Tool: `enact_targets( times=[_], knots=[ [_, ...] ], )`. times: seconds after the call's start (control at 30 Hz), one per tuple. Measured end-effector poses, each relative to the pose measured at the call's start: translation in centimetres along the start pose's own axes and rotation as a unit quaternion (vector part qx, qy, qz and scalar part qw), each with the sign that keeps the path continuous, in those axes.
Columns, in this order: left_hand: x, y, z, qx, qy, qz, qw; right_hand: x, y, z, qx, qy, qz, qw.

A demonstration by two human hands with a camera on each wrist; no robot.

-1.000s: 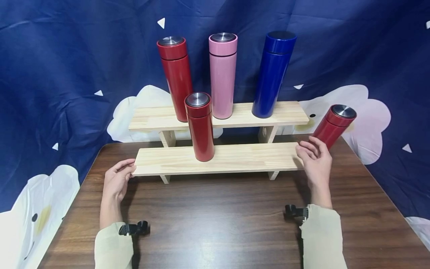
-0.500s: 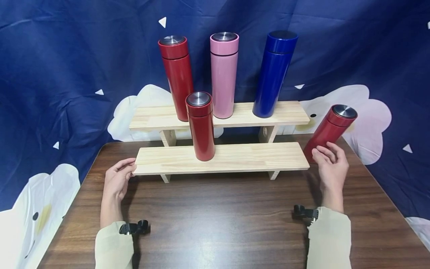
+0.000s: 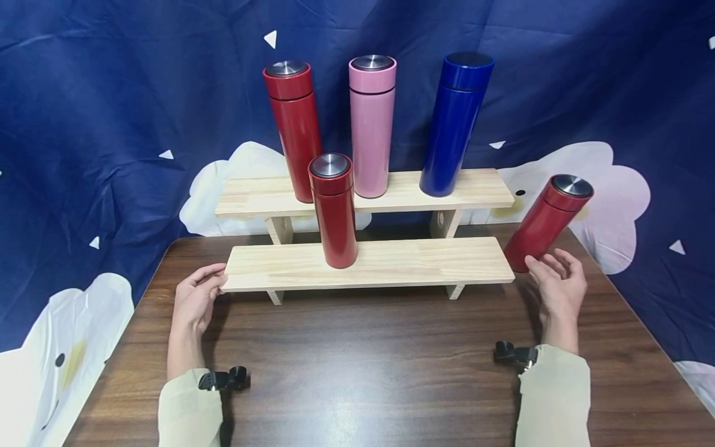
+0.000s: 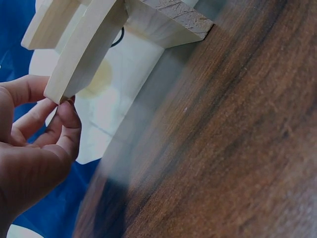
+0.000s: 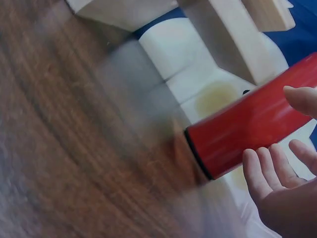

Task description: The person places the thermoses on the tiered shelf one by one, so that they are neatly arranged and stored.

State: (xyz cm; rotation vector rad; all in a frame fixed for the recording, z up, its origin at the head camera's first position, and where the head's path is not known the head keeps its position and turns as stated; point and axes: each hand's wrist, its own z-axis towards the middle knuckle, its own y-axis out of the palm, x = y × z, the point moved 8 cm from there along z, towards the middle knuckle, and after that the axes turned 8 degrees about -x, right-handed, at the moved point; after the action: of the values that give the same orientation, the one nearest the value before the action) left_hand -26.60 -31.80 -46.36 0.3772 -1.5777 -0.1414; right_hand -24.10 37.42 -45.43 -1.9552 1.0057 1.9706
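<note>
My left hand (image 3: 192, 301) pinches the left end of the lower board of a two-tier wooden stand (image 3: 402, 264); the left wrist view shows the thumb and fingers at the board's corner (image 4: 81, 62). To the right of the stand, a red thermos flask (image 3: 550, 214) with a silver lid top stands on the table. My right hand (image 3: 558, 295) is around its lower part, fingers loosely spread. In the right wrist view the thumb overlaps the flask's body (image 5: 247, 121) and the fingertips lie along its other side. Another red flask (image 3: 337, 226) stands on the lower board.
A taller red flask (image 3: 296, 136), a pink flask (image 3: 371, 143) and a blue flask (image 3: 455, 136) stand along the upper board (image 3: 246, 195). The stand sits at the back of a brown wooden table (image 3: 357, 372), before a dark blue patterned curtain (image 3: 139, 81).
My right hand has left the lower board's right end and moved right and slightly towards me, to the lower part of the red flask. My left hand has stayed at the board's left end.
</note>
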Motion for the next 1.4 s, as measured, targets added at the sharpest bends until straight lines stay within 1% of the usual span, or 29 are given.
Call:
enact_targets(
  times=[0.1,0.2,0.37,0.5,0.57,0.73,0.83,0.97,1.13,1.27,1.4],
  knots=[
    [0.0,0.0,0.0,0.001,0.001,-0.003,1.0,0.7,-0.3,0.7,0.001,0.029,-0.014,0.9995],
    [-0.1,0.0,0.0,0.0,0.001,-0.004,1.0,1.4,-0.7,1.4,0.011,0.051,-0.036,0.998],
    [-0.1,0.0,0.0,0.0,-0.001,-0.004,1.0,2.2,-1.3,2.4,0.02,0.069,-0.083,0.994],
    [-0.1,0.0,0.0,0.001,-0.003,-0.007,1.0,2.5,-1.5,2.8,0.02,0.069,-0.106,0.9918],
    [-0.2,0.0,0.0,0.0,-0.004,-0.011,0.9999,2.6,-1.5,3.0,0.02,0.068,-0.109,0.9915],
    [-0.1,0.0,0.1,-0.001,-0.002,-0.014,0.9999,2.6,-1.3,3.5,0.014,0.064,-0.1,0.9928],
    [-0.2,0.0,0.1,0.001,-0.003,-0.013,0.9999,2.6,-1.0,3.8,0.005,0.053,-0.096,0.9939],
    [-0.1,-0.1,0.1,0.002,-0.002,-0.013,0.9999,2.8,-0.5,4.1,-0.01,0.048,-0.104,0.9934],
    [-0.3,-0.3,-0.1,0.009,-0.007,-0.014,0.9998,2.8,-0.1,4.5,-0.019,0.048,-0.116,0.9919],
    [-0.3,-0.2,0.0,0.007,-0.004,-0.014,0.9999,2.7,0.1,4.8,-0.017,0.041,-0.112,0.9928],
    [-0.3,-0.1,0.1,0.001,0.0,-0.014,0.9999,2.8,0.1,5.0,-0.01,0.04,-0.127,0.9911]
  ],
)
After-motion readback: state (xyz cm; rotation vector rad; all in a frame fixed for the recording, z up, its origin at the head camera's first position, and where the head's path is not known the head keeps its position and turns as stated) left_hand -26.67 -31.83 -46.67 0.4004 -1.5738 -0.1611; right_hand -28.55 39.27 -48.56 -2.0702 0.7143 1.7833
